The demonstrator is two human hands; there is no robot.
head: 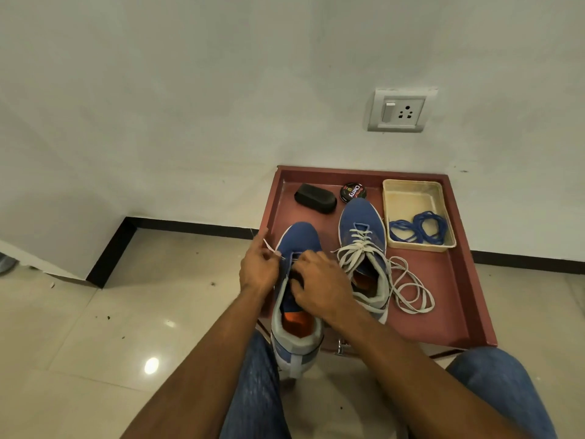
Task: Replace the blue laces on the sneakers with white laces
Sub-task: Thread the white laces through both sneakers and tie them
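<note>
While the sneaker right of the right hand [319, 286] is laced white [357, 248], the near sneaker [299, 245] is barely begun, a white lace end [269, 245] being pinched by the left hand [258, 267], the right hand's grip hidden.

1. Red tray [468, 280]: shallow and raised-edged, back edge against the white wall [221, 90]. Landmark for the rest.
2. Black shoe brush [315, 198]: inside the tray, far left corner, lying flat.
3. Round polish tin [353, 192]: just right of the brush, near the tray's back edge; lid reads "Cherry".
4. Cream plastic tub [411, 198]: tray's far right corner, stained inside.
5. Switch-and-socket plate [399, 111]: on the wall above the tray's right half.
6. Tiled floor [95, 343]: left of the tray, glossy, with dark specks and light glare.
7. Black skirting [190, 224]: along the wall foot, left of the tray.
</note>
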